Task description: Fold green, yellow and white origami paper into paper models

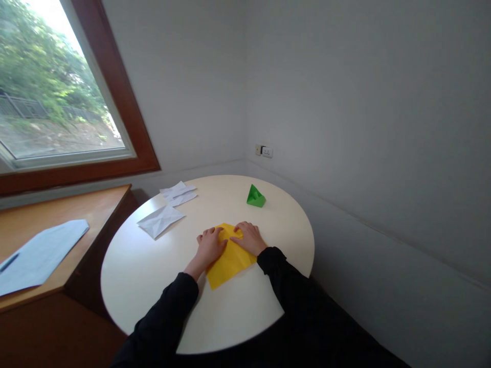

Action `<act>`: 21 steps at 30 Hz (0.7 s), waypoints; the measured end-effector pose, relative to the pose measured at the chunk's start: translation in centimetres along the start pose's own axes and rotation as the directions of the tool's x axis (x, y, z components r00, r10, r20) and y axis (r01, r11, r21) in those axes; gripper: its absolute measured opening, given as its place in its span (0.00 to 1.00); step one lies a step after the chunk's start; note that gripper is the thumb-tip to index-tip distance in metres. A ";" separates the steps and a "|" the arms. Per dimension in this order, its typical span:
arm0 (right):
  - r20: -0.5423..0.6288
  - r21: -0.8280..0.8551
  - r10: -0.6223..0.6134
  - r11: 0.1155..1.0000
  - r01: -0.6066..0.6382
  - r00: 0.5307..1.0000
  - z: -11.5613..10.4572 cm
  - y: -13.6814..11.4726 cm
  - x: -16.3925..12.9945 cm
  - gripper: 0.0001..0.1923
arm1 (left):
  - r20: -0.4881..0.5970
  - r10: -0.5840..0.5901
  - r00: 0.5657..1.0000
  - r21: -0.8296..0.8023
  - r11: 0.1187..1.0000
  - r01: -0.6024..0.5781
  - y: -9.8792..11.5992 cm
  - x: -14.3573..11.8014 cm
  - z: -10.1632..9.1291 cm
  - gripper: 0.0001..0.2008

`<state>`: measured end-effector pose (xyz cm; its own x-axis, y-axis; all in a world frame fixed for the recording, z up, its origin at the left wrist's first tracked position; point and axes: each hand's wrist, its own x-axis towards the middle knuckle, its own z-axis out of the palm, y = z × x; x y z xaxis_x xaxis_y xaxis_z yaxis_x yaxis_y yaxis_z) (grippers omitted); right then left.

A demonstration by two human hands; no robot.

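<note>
Both hands flat on a yellow paper sheet [230,260] near the middle of a round white table [153,276]. Left hand [210,246] pressed palm down on the sheet's left part, fingers spread a little and pointed away from the body, nothing gripped. Right hand [248,237] laid likewise on the far right part, fingers angled toward the left hand, tips almost meeting it over a raised fold at the sheet's far edge; nothing clasped there either, only pressed. Sheet turned cornerwise, one corner aimed back at the body, between two black sleeves. Farther off, toward the wall, a small green folded paper shape [255,197], upright and well apart from the hands. To the left on the same table, a creased white sheet [160,221], and beyond it a few more white folded papers [178,193]. On a wooden ledge [88,214] under the window, a pale blue sheet [38,255] with a dark pen [8,262] across it.
</note>
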<state>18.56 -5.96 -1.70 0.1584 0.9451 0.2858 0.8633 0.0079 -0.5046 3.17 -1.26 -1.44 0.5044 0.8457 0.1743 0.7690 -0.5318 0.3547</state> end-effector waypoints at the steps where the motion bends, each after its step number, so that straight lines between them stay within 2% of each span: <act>1: -0.005 -0.007 0.005 1.000 -0.005 1.000 0.0 0.0 0.0 0.09 | -0.007 -0.014 1.000 -0.002 1.000 0.014 0.1 0.0 -0.1 0.21; 8: -0.018 -0.033 0.018 0.999 -0.019 1.000 0.0 0.2 0.2 0.12 | -0.043 -0.126 0.991 -0.111 0.987 0.121 -0.3 0.5 0.0 0.26; 15: -0.026 -0.039 0.014 0.999 -0.015 1.000 -0.2 0.1 0.0 0.11 | -0.099 -0.048 0.994 -0.434 0.901 0.001 -0.6 0.3 0.2 0.27; 21: -0.050 -0.025 -0.005 1.000 0.004 0.999 -0.1 0.4 0.2 0.15 | -0.092 -0.044 0.995 -0.491 0.871 -0.007 -0.3 0.0 0.0 0.34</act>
<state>18.96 -5.84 -1.73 0.1778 0.9277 0.3284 0.8757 0.0030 -0.4828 2.95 -1.08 -1.52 0.4316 0.8689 0.2422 0.4739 -0.4469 0.7588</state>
